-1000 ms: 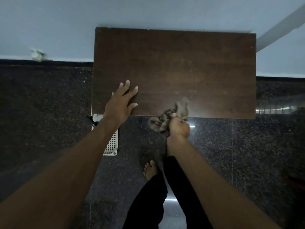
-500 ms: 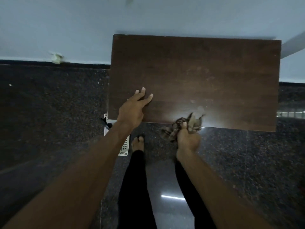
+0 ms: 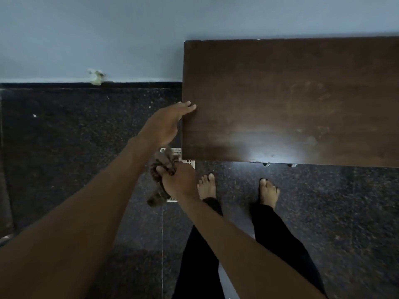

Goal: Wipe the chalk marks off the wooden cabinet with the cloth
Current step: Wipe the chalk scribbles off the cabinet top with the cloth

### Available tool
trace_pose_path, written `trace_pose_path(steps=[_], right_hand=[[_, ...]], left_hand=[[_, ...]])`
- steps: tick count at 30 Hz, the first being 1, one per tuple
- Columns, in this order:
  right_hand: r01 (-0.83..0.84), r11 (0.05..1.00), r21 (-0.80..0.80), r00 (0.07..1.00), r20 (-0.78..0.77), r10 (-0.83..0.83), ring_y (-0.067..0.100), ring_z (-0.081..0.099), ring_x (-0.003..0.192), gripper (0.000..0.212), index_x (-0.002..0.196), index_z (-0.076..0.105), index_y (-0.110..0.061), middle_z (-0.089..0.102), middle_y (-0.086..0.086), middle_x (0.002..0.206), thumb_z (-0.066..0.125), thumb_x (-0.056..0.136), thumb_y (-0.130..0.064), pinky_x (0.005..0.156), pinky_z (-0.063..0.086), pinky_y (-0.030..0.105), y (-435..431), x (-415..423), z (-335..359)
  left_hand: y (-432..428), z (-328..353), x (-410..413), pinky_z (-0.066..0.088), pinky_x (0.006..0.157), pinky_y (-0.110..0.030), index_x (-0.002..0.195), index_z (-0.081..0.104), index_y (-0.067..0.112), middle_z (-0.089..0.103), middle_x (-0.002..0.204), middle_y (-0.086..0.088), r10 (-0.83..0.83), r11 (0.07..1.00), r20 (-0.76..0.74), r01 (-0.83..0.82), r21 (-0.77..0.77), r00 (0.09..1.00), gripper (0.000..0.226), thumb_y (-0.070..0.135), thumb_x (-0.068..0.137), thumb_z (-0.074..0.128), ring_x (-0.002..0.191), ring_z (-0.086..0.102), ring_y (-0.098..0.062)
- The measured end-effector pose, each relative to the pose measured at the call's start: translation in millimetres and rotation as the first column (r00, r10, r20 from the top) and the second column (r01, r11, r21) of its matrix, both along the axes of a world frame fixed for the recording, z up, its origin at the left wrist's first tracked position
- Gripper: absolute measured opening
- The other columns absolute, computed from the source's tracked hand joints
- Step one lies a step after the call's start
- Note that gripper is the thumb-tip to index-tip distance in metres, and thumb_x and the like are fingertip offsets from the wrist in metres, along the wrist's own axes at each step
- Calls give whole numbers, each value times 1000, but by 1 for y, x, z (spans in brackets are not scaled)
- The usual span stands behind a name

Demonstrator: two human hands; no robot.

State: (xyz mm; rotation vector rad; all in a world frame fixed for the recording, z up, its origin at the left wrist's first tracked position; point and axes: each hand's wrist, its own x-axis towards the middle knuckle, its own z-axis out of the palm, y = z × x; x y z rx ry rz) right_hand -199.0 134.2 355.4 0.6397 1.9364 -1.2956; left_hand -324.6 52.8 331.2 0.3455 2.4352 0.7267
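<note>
The right hand (image 3: pixel 180 182) has its grip closed tight: fingers and thumb curl round the cloth (image 3: pixel 160 166), a brownish, bunched rag. One wad of it sticks up above the knuckles and a longer tail hangs down below the fist. The cloth is off the wood altogether, held in the air just beside the near left corner of the cabinet (image 3: pixel 291 100) and over the floor (image 3: pixel 75 147).

Above it, the left hand (image 3: pixel 166 124) is spread flat with straight fingers. Its fingertips (image 3: pixel 190 105) touch the left edge of the cabinet, while the palm stays out over the floor. It holds nothing.

The cabinet shows its dark brown top, with a pale glare near the front edge. Faint chalk marks (image 3: pixel 308 91) remain as smudgy rings on the right part of the top, and a few lighter smears (image 3: pixel 311 140) lie nearer the front. Both are well apart from the cloth.

A white gridded thing (image 3: pixel 177 151) shows under the near left corner, partly hidden by the cloth and fist. I cannot tell what it is.

Two bare feet (image 3: pixel 268 192) stand on the dark speckled floor near the cabinet's front edge, with black trouser legs (image 3: pixel 280 238) below them. Behind the cabinet rises a pale blue-grey wall (image 3: pixel 108 29), which has a chipped patch (image 3: pixel 97 77) just above the dark skirting.
</note>
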Motion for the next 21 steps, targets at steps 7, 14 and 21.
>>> trace_pose_path(steps=[7, 14, 21], right_hand=[[-247, 828, 503, 750, -442, 492, 28, 51, 87, 51, 133, 60, -12, 51, 11, 99, 71, 83, -11, 62, 48, 35, 49, 2, -2], [-427, 612, 666, 638, -257, 725, 35, 53, 104, 49, 136, 54, -16, 50, 14, 119, 64, 89, -19, 67, 47, 39, 100, -64, -8], [-157, 598, 786, 838, -215, 502, 37, 52, 110, 36, 129, 62, -20, 48, 14, 120, 62, 93, -18, 79, 50, 43, 167, -162, -5]], left_hand=[[-18, 4, -14, 24, 127, -32, 151, 49, 14, 39, 163, -7, 40, 998, -34, -38, 59, 999, 67, -23, 97, 39, 155, 28, -22], [1, 9, -11, 24, 127, -36, 160, 31, 10, 24, 170, -7, -85, 996, -138, 85, -11, 987, 54, 6, 108, 44, 159, 18, -23], [13, 9, -8, 25, 128, -46, 165, 6, 12, -3, 174, -2, -169, 966, 21, 170, -195, 985, 86, 43, 103, 57, 161, 0, -18]])
